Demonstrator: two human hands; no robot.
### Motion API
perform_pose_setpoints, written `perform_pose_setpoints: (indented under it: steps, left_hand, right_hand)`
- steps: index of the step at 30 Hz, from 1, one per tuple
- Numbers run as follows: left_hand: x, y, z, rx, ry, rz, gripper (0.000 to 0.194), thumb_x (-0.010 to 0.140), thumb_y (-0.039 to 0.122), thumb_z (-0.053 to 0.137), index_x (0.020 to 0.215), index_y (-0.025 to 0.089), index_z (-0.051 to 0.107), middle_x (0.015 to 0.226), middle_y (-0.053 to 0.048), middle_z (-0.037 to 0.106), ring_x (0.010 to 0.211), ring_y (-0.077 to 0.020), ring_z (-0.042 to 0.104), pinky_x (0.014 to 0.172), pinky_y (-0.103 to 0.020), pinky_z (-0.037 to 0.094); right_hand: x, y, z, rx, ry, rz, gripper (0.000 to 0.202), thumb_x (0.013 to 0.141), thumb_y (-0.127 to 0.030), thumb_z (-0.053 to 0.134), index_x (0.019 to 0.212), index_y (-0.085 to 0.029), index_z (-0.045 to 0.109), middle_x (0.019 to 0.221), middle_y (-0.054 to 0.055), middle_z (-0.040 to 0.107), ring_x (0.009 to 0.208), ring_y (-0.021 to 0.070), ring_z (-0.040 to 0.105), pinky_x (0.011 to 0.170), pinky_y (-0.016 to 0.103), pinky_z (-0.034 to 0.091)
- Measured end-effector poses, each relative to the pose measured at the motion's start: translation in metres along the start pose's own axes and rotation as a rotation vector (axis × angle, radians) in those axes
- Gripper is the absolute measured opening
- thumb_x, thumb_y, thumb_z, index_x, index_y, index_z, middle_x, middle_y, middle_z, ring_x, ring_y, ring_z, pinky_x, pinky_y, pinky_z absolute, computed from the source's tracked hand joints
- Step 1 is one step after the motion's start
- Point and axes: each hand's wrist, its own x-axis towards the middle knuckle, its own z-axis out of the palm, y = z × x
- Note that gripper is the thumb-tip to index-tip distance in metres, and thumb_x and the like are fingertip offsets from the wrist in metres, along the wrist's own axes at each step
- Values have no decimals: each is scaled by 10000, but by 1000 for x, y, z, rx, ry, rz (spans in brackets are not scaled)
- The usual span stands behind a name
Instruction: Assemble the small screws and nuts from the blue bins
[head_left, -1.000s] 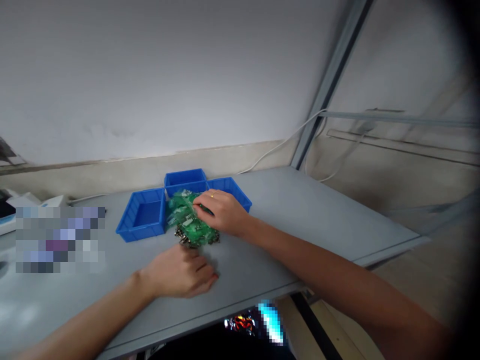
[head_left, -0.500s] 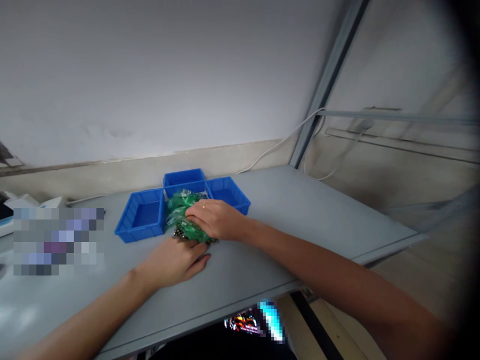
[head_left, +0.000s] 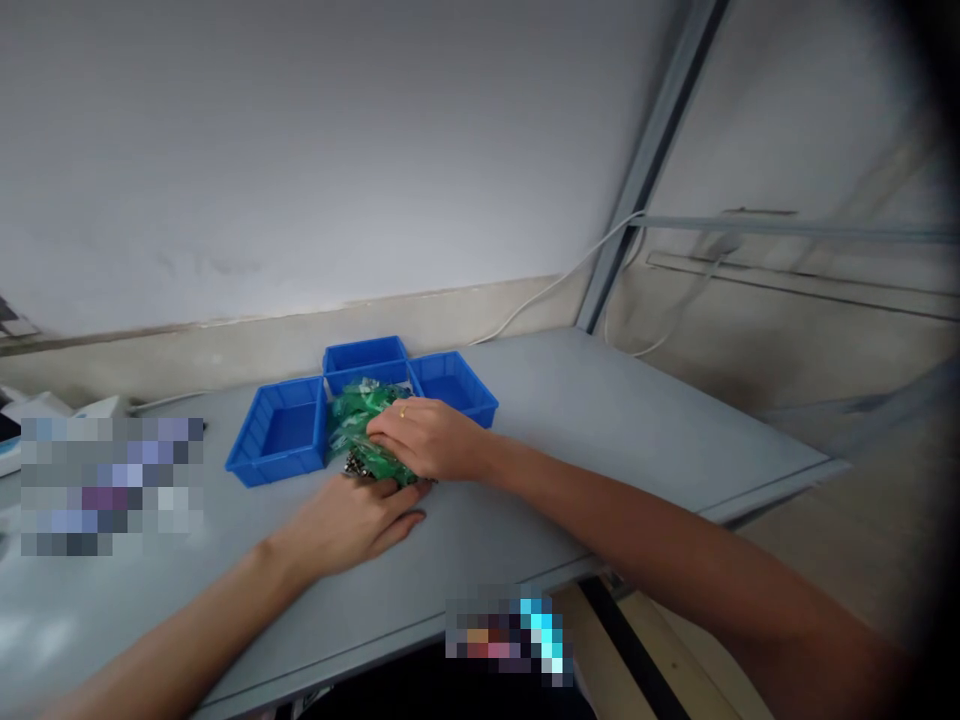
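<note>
Grip, right hand (head_left: 433,437): fingers over green plastic (head_left: 360,400), closure unclear. Left hand (head_left: 352,525): plastic's near edge, closure hidden; light, even pressure advised.

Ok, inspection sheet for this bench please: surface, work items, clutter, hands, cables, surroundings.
Surface: grey table.
Work items: crumpled green plastic, small metal parts at its near edge, three blue bins left, behind and right.
Clutter: white objects at far left; nearby items pixelated.
Hands: right hand on the plastic; left hand at the metal parts.
Cables: white cable slopes down from the metal post towards the table's back edge.
Surroundings: pale wall behind, metal post at right.
</note>
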Motion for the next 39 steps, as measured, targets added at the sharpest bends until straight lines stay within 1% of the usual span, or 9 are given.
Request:
perform_pose_setpoints:
  steps: [3, 12, 17, 24, 28, 30, 33, 36, 39]
  left_hand:
    - [1, 1, 0, 13, -2, 13, 351, 939, 341, 315, 1202, 200, 502, 891, -78, 659, 858, -233, 609, 745, -387, 485]
    - [1, 3, 2, 67, -12, -4, 381, 941, 373, 303, 1226, 199, 486, 839, -79, 662, 829, -233, 613, 721, -375, 480]
    - [4, 6, 3, 91, -4, -26, 416, 933, 402, 314, 1257, 191, 467, 931, -115, 661, 864, -248, 614, 738, -391, 481]
    - [5, 7, 5, 108, -6, -58, 442, 925, 411, 326, 1268, 171, 465, 883, -106, 671, 816, -262, 623, 725, -414, 486]
    - [4, 5, 8, 89, 9, -61, 453, 924, 423, 317, 1264, 165, 470, 886, -107, 667, 813, -252, 616, 729, -402, 481]
    - [4, 4, 8, 91, 19, -64, 460, 923, 436, 312, 1261, 170, 474, 882, -105, 663, 811, -249, 611, 732, -399, 478]
    - [3, 4, 7, 96, 12, -73, 468, 924, 441, 299, 1260, 166, 474, 888, -109, 655, 802, -247, 609, 726, -393, 477]
    - [4, 4, 5, 87, -17, -92, 459, 927, 428, 299, 1277, 172, 450, 859, -98, 654, 783, -247, 615, 700, -377, 483]
    - [4, 6, 3, 83, -31, -114, 452, 923, 426, 311, 1278, 183, 448, 820, -86, 655, 731, -236, 623, 656, -349, 487]
  right_hand:
    - [0, 0, 0, 2, 10, 4, 252, 926, -197, 306, 880, -142, 548, 744, 27, 588, 726, 128, 511, 695, 255, 367]
    - [1, 0, 1, -24, 60, -13, 263, 933, -208, 303, 850, -145, 544, 703, 17, 581, 698, 121, 507, 676, 248, 350]
    - [2, 0, 0, -18, 87, -21, 269, 935, -210, 304, 848, -135, 547, 703, 22, 589, 700, 121, 512, 676, 250, 347]
    - [1, 3, -2, -12, 21, 52, 280, 940, -239, 291, 886, -143, 548, 766, 46, 611, 753, 138, 525, 717, 273, 357]
    - [1, 4, -3, 30, 23, 86, 275, 940, -245, 289, 900, -149, 544, 818, 59, 618, 804, 142, 530, 752, 283, 359]
    - [2, 4, -6, 78, 23, 129, 257, 934, -241, 301, 895, -150, 538, 826, 60, 613, 799, 142, 530, 759, 283, 364]
    - [3, 6, -11, 199, 33, 247, 220, 926, -239, 312, 915, -153, 514, 817, 49, 594, 791, 138, 530, 742, 269, 374]
    - [4, 10, -16, 314, 78, 389, 184, 915, -235, 314, 916, -168, 486, 805, 25, 576, 745, 124, 527, 687, 243, 378]
    - [4, 17, -15, 352, 117, 569, 162, 898, -233, 319, 886, -179, 471, 718, -4, 551, 633, 116, 496, 620, 237, 360]
